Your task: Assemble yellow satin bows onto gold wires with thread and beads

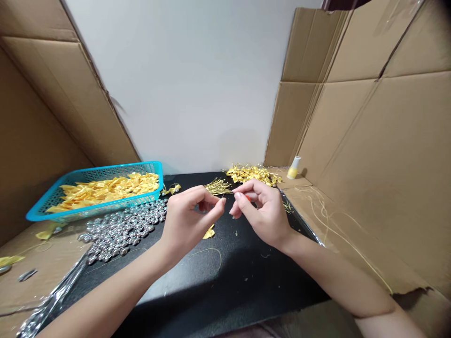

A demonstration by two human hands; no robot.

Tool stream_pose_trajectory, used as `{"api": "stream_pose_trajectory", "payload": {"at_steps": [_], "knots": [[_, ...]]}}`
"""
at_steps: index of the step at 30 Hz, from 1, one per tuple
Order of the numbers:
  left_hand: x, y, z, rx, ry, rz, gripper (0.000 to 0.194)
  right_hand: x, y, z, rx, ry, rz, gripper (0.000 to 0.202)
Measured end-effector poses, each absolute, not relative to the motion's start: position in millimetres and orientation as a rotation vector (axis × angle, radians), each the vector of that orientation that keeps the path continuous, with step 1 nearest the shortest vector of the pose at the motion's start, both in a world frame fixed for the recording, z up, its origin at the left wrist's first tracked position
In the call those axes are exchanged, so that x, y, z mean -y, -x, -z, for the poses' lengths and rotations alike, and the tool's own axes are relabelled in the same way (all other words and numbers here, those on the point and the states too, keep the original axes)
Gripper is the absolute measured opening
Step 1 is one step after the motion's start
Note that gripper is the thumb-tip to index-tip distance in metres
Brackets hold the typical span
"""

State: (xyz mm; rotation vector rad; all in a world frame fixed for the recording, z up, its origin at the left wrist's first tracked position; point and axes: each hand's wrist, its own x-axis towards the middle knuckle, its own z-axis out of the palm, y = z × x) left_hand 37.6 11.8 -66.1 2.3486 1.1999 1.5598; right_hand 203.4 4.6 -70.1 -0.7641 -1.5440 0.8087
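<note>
Head view: left hand [186, 215] pinched, contents unclear; right hand [269, 213] curled around orange piece [248, 198].

A black desk [253, 286] fills the lower middle of the frame. Silver beads [123, 230] spread over its left part, beside a blue basket [161, 175] whose right end reaches the desk. Near its far edge, at the frame's centre, lie gold wires [217, 187] — and, just right of them, a heap of yellow bows [248, 173]. A lone yellow piece [209, 233] and a curling thread [221, 259] lie closer in, with tiny scraps [265, 256] scattered about.
</note>
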Motion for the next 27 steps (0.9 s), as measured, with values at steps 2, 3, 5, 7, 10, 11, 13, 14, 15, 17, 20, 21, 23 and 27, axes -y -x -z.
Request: {"api": "stream_pose_trajectory", "payload": {"at_steps": [2, 3, 5, 7, 10, 11, 13, 14, 15, 17, 20, 21, 23, 27], "knots": [[-11.5, -37.5, 66.3, -1.206, -2.346, -1.554, 0.021, -5.1, -203.4, 69.8, 1.548, 0.765, -0.805, 0.007], [-11.4, -37.4, 66.4, -1.207, -2.345, -1.555, 0.021, -5.3, -203.4, 69.7, 1.549, 0.765, -0.803, 0.007], [-11.3, -37.3, 66.3, -1.214, -2.341, -1.552, 0.021, -5.7, -203.3, 69.5, 1.549, 0.764, -0.802, 0.007], [-11.4, -37.2, 66.2, -1.218, -2.34, -1.55, 0.021, -5.6, -203.5, 69.6, 1.548, 0.763, -0.803, 0.007], [-11.8, -37.2, 66.1, -1.215, -2.345, -1.549, 0.021, -5.1, -204.2, 70.2, 1.549, 0.761, -0.798, 0.008], [-11.9, -37.2, 66.1, -1.213, -2.346, -1.549, 0.021, -4.9, -204.4, 70.4, 1.551, 0.761, -0.796, 0.007], [-12.1, -37.6, 66.1, -1.211, -2.347, -1.549, 0.021, -4.9, -204.5, 70.6, 1.554, 0.761, -0.793, 0.007], [-12.2, -37.8, 66.1, -1.21, -2.348, -1.55, 0.021, -5.1, -204.4, 70.6, 1.554, 0.761, -0.792, 0.007], [-12.3, -38.0, 66.1, -1.209, -2.35, -1.551, 0.021, -5.3, -204.3, 70.6, 1.556, 0.759, -0.791, 0.007], [-12.7, -38.4, 66.4, -1.207, -2.356, -1.549, 0.021, -5.9, -204.1, 70.6, 1.558, 0.759, -0.789, 0.007], [-13.0, -38.3, 66.8, -1.205, -2.36, -1.546, 0.021, -6.2, -203.9, 70.8, 1.56, 0.762, -0.79, 0.007], [-13.0, -38.1, 66.9, -1.207, -2.36, -1.545, 0.021, -6.0, -203.8, 70.9, 1.56, 0.763, -0.79, 0.007], [-12.6, -37.6, 66.8, -1.209, -2.362, -1.549, 0.022, -5.5, -203.8, 71.0, 1.56, 0.761, -0.788, 0.007], [-11.6, -37.4, 66.1, -1.207, -2.362, -1.548, 0.021, -4.8, -203.8, 70.5, 1.56, 0.761, -0.79, 0.007]]}}
